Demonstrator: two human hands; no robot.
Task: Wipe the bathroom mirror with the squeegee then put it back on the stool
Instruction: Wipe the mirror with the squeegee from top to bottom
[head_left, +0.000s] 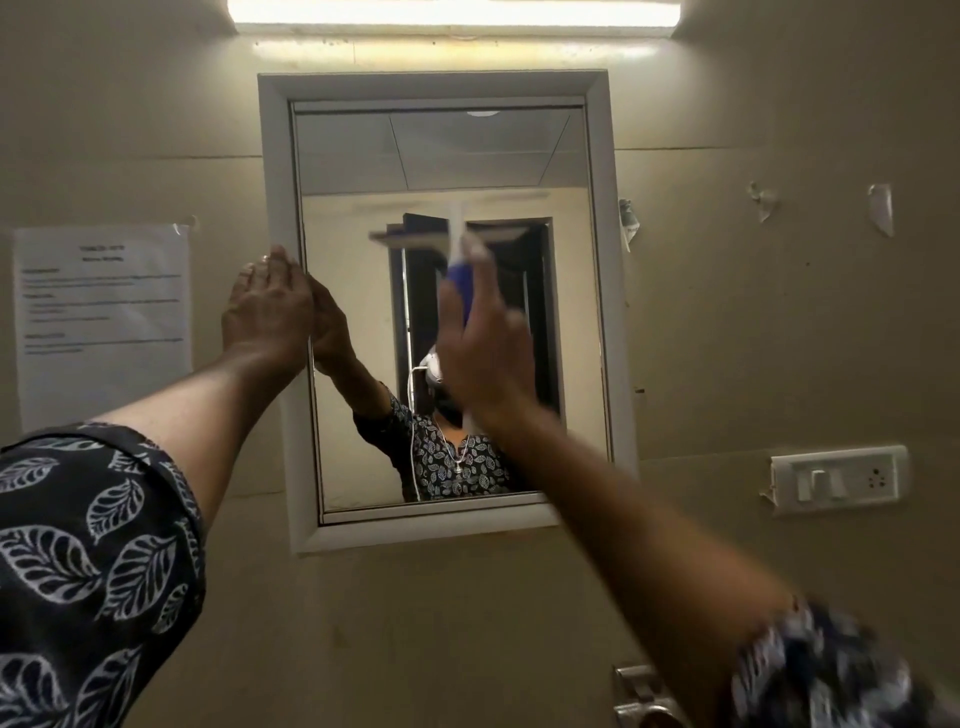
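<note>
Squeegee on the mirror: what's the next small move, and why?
Probably pull the squeegee straight down the mirror. Its blade sits across the upper glass, the right hand grips the blue handle below it, the left hand rests on the white frame, and most of the glass lies beneath the blade.

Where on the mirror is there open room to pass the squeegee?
Free: the glass above the squeegee, up to the frame. Crowded: the middle, behind the right hand, and the left edge, where the left hand rests.
</note>
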